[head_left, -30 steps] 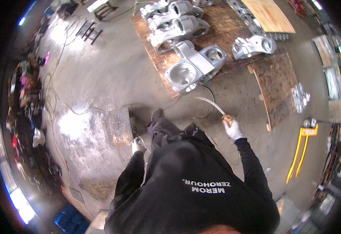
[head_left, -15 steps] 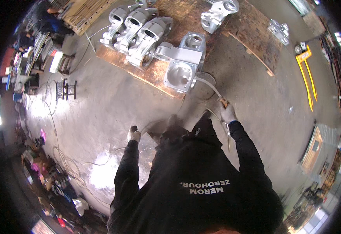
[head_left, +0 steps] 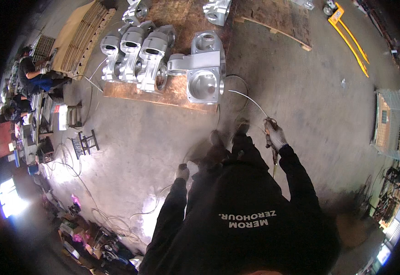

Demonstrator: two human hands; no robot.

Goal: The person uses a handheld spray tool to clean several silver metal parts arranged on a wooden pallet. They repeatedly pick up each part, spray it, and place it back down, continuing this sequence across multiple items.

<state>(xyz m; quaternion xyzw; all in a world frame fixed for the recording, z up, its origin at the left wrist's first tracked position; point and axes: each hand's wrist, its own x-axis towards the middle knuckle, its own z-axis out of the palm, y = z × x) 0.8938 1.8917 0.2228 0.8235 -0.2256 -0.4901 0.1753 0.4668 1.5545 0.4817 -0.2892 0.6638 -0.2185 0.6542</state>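
My right hand [head_left: 276,135], in a pale work glove, is wrapped round an air blow gun [head_left: 268,133]. Its long thin curved nozzle [head_left: 251,99] reaches toward a silver metal casting [head_left: 203,85] with a round bore, the tip apart from it. A hose hangs below the gun's grip. Low on the other side, my gloved left hand [head_left: 182,171] is closed; a hose [head_left: 165,189] passes close to it, but what the fingers hold, if anything, is hidden. The casting stands at the near right corner of a brown board [head_left: 181,101].
Several more silver castings [head_left: 131,48] stand on the board's left. Hose loops [head_left: 117,220] and a small dark stool [head_left: 86,143] are on the floor at left. A person [head_left: 32,75] sits by stacked brown sheets [head_left: 81,39]. A yellow pallet jack [head_left: 348,39] stands far right.
The view has shifted, so the castings appear higher and further left. The nozzle tip, near the casting's side before, now points at it from a little farther off.
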